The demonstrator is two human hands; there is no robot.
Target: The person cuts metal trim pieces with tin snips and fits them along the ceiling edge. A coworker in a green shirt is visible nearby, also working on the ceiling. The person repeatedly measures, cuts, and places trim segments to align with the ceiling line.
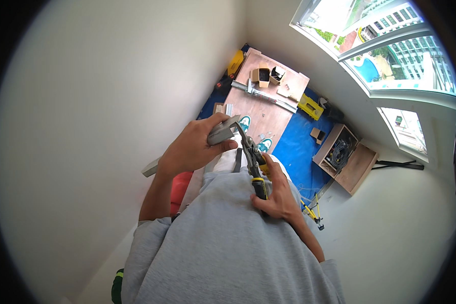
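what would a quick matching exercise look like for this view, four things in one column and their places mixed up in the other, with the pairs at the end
Things:
1. snips
2. grey strip
3. coiled cable
4. two small open boxes

Places:
A. inside a wooden box
B. in the left hand
C. on the wooden board
D. in the right hand

Pairs: 1-D, 2-B, 3-A, 4-C
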